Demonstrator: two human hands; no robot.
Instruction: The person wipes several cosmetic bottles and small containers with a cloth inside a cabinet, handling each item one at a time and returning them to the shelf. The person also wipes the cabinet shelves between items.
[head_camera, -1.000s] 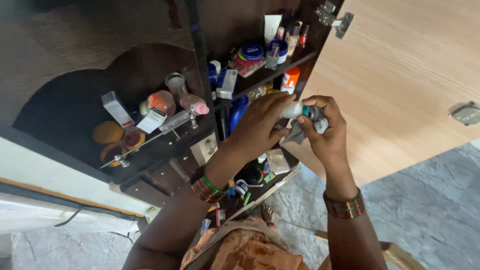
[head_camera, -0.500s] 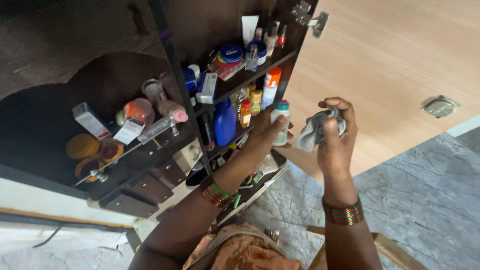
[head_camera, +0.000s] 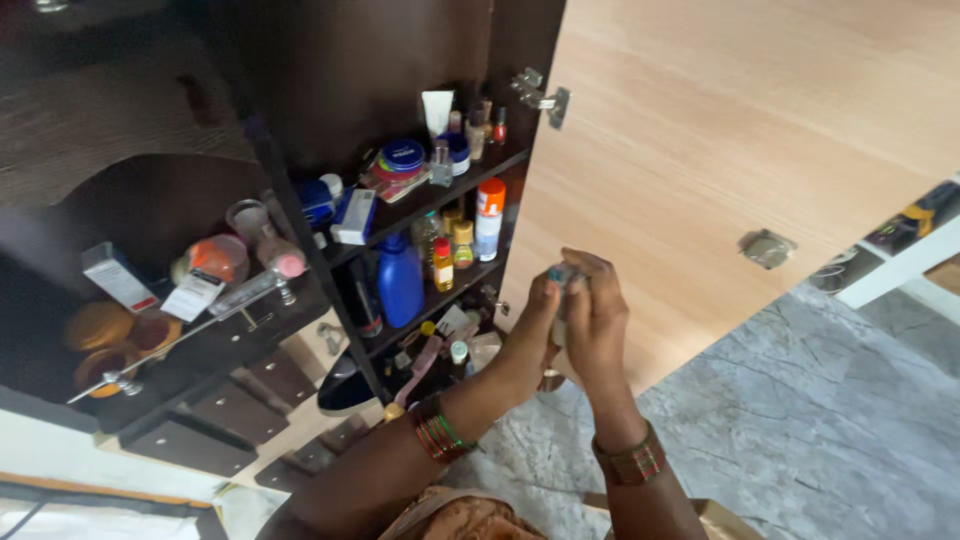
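Head view: grey marble floor (head_camera: 800, 400), wooden door (head_camera: 720, 130)

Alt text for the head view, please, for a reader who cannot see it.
Both hands, left hand and right hand, close around a small bottle before an open dark cabinet. Its shelves hold a blue bottle, jars and tubes; the pale wooden door stands open.

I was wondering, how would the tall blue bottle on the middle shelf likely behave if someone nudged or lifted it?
The blue bottle looks like opaque plastic, so it is probably sturdy rather than fragile. It stands upright, taller than it is wide, so a push near its cap might tip it. The small yellow bottles stand close beside it, so it would likely knock them. How full it is cannot be seen.
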